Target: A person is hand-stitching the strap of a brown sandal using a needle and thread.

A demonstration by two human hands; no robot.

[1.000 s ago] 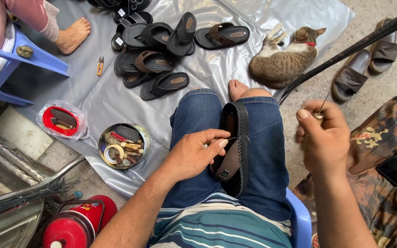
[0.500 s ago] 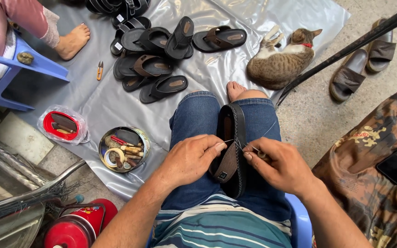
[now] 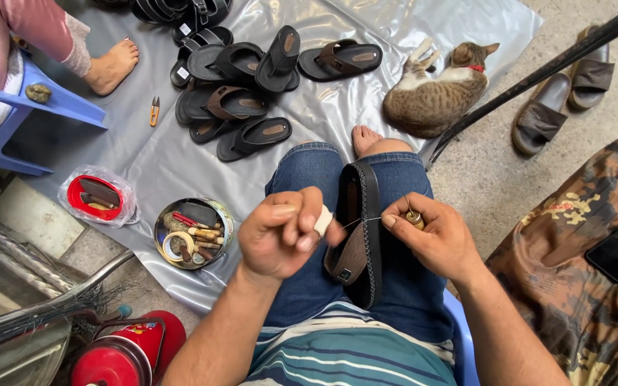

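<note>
Over the sandal (image 3: 360,236), left hand (image 3: 280,232) fisted, right hand (image 3: 434,232) pinching thread (image 3: 363,221).

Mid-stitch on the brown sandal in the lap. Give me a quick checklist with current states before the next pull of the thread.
1. Sandal steady on the lap: ok.
2. Thread taut between both hands: ok.
3. Left hand grip closed on the pale piece: ok.
4. Right hand pinching the awl handle: ok.
5. Needle tip location: cannot tell.
6. Cat apart from the work: ok.
</note>
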